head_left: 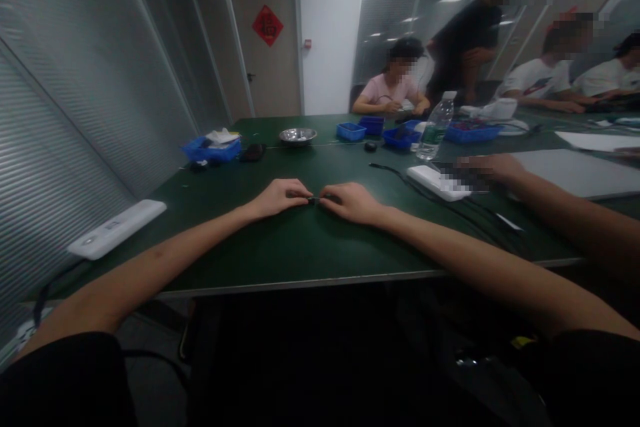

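Observation:
Both hands meet over the middle of the green table. My left hand is closed, thumb and fingers pinching one end of a small dark piece. From the other side my right hand pinches too, its fingertips at the piece's right end, where a thin light bit shows. The fingers cover most of the piece, and it is too small and blurred to name. Beyond the hands stands a shiny metal bowl.
White power strips lie at left and right, the latter with black cables. Blue bins, a dark pouch and a water bottle stand farther back. A neighbour's arm reaches in from the right. Several people sit or stand beyond.

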Demonstrator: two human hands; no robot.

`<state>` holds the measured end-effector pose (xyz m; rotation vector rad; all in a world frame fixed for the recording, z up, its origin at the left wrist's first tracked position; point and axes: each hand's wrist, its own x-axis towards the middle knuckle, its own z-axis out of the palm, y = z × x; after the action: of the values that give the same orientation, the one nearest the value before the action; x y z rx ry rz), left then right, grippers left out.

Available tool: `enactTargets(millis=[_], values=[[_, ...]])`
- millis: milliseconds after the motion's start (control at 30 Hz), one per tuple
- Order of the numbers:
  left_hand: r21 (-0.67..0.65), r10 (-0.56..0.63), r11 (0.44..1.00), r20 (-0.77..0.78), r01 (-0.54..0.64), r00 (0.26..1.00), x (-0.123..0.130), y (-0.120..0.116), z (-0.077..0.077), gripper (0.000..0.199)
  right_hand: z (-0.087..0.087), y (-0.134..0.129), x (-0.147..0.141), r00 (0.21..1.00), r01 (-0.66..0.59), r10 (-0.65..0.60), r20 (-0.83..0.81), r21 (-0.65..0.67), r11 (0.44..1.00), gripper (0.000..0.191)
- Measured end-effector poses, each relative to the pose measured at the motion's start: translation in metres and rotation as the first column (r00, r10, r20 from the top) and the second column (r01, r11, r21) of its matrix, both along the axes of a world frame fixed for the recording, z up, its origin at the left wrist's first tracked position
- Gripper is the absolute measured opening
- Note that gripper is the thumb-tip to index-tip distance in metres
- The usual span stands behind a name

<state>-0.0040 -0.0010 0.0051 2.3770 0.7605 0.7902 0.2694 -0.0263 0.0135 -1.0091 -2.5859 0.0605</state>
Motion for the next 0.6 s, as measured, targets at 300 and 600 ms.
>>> enactTargets(millis=[300, 600], values=[[0.040, 0.026, 0.999, 0.002, -0.026, 1.000, -0.0024, -0.0017, -0.0007, 0.028, -0.0002, -0.0006, 0.0011, 0.999, -0.034, 0.034, -0.009, -0.006, 0.999, 0.032], [0.054, 0.023, 0.998, 0.016, -0.024, 1.000, 0.0009, -0.0081, 0.0024, 0.025, 0.0014, -0.0025, -0.0009, 1.000, -0.023, 0.023, 0.001, 0.027, 0.999, 0.031]])
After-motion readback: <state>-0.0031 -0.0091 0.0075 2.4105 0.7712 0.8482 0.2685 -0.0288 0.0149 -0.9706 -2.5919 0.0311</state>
